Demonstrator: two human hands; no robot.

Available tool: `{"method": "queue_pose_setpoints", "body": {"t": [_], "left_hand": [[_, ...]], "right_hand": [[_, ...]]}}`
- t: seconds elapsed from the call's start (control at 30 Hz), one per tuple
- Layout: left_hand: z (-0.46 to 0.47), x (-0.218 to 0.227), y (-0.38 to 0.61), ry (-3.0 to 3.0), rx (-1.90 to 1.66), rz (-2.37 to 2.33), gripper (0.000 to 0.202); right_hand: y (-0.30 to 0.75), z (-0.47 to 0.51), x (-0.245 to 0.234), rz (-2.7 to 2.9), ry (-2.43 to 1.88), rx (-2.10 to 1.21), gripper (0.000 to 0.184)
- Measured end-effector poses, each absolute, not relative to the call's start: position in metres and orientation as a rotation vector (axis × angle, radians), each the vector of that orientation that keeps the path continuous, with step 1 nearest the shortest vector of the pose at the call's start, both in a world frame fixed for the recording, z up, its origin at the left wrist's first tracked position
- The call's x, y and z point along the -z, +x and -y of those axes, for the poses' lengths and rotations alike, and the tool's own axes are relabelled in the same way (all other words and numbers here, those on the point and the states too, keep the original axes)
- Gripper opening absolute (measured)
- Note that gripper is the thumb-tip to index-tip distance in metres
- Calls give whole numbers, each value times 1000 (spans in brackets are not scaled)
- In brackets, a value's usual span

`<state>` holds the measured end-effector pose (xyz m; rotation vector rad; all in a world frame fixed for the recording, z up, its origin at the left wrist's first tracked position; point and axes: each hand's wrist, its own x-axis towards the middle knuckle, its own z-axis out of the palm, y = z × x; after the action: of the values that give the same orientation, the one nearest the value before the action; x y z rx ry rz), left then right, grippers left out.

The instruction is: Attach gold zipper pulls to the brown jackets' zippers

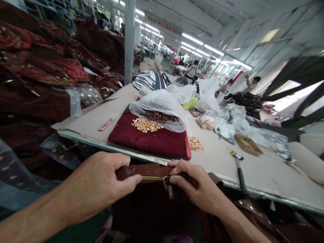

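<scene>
A dark brown leather bag (152, 209) is held up in front of me, below the table's near edge. Along its top runs a brass zipper (153, 178), partly visible between my hands. My left hand (108, 185) pinches the bag's top edge at the zipper's left end, thumb lying on the teeth. My right hand (189, 179) is closed on the same edge at the right, its fingertips against the gold zipper slider (166, 179). A tag-like pull hangs under the slider. The lower part of the bag is dark and hard to make out.
On the table (212, 162) lie a maroon cloth pad (149, 143), gold studs (145, 125), more studs (195, 144), pink thread snips (106, 124), a hammer (239, 168) and plastic bags (162, 104). Brown bags (37, 101) are piled at left. People are farther back.
</scene>
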<state>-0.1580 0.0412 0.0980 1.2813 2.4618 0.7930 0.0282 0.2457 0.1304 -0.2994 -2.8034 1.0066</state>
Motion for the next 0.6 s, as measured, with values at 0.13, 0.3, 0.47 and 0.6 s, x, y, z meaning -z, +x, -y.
{"method": "queue_pose_setpoints", "body": {"t": [0.13,0.3,0.47,0.6], "left_hand": [[-75,-119,-183,1635,-646,-2795,37],[-128,-92,-161,2377,-812,-2846,38],[-169,-38,-147,2394,-778,-2863,48],[-183,-16,-160,2273,-779,-2836,45]], "right_hand": [[-3,-266,-129,2753,-321,-790,10],[-43,-298,-107,2600,-408,-727,10],[-62,-325,-92,2659,-531,-689,11],[-70,-341,-86,2751,-588,-665,14]]}}
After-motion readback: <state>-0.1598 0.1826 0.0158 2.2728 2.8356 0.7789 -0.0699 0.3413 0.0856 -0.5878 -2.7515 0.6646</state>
